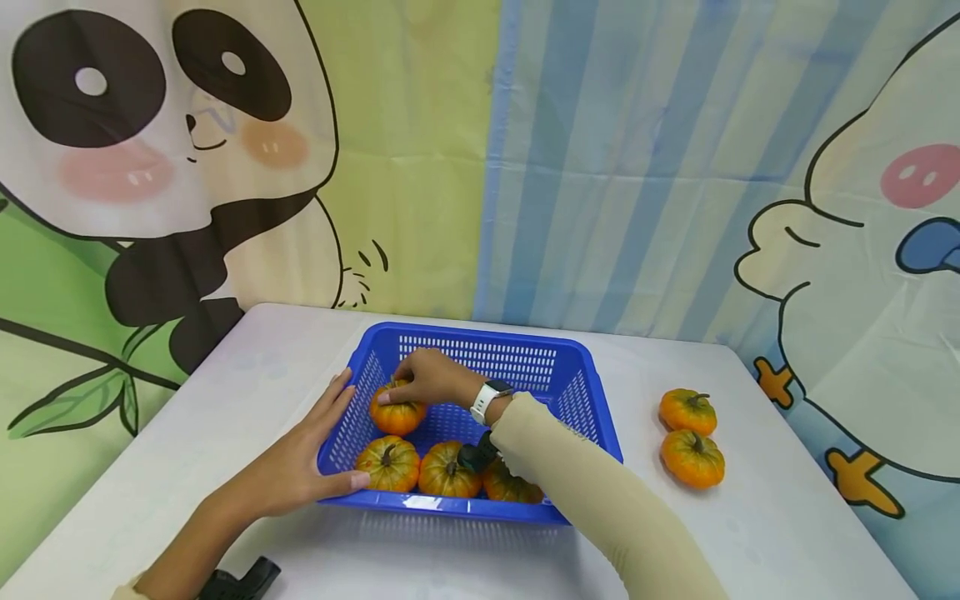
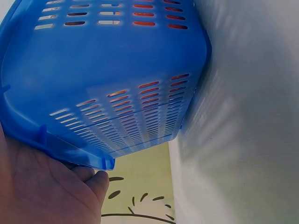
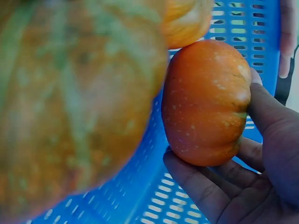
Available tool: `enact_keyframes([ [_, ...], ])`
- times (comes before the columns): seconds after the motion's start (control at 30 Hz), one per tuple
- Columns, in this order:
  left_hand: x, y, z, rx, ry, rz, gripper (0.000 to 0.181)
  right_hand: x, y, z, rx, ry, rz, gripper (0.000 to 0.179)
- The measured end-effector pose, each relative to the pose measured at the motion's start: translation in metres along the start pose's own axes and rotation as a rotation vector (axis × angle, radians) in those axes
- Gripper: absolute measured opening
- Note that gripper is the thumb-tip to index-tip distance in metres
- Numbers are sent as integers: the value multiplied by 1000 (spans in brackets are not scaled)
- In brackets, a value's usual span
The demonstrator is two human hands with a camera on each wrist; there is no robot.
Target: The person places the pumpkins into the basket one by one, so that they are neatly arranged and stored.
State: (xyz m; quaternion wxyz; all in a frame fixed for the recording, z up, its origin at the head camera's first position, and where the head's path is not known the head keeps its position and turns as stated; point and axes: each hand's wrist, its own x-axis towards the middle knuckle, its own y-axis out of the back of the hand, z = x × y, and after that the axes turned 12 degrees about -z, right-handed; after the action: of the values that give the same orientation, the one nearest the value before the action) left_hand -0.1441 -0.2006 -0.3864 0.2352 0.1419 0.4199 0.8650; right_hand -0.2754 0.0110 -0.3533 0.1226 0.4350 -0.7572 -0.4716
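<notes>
A blue plastic basket [image 1: 480,505] with slotted walls stands on the table. In its back left part, my right hand [image 1: 437,380] grips a small orange pumpkin [image 1: 397,415], thumb on one side and fingers on the other. The right wrist view shows that pumpkin [image 3: 205,102] between thumb and fingers. In front of it, a row of pumpkins [image 1: 387,464] lies along the basket's near wall, the rightmost partly hidden by my right sleeve. My left hand [image 1: 311,454] rests against the basket's near left corner, fingers extended along the rim [image 2: 77,156] and thumb over the front edge.
Two more pumpkins [image 1: 692,458] sit close together on the white table [image 1: 780,533], right of the basket. Behind the table hangs a printed curtain [image 1: 600,167] with a panda and stripes. The right forearm crosses the basket's near right side.
</notes>
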Motion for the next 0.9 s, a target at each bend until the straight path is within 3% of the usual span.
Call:
enact_keyframes([
  [0.17, 0, 0, -1, 4, -2, 4, 104, 2, -3, 5, 30, -38, 18, 43],
  [0.4, -2, -2, -2, 13, 17, 11, 104, 2, -5, 10, 118, -48, -19, 47],
  [0.67, -1, -1, -1, 9, 32, 6, 106, 1, -3, 17, 276, -55, -130, 52],
  [0.9, -1, -1, 1, 13, 15, 8, 104, -2, -3, 19, 294, -55, -205, 60],
])
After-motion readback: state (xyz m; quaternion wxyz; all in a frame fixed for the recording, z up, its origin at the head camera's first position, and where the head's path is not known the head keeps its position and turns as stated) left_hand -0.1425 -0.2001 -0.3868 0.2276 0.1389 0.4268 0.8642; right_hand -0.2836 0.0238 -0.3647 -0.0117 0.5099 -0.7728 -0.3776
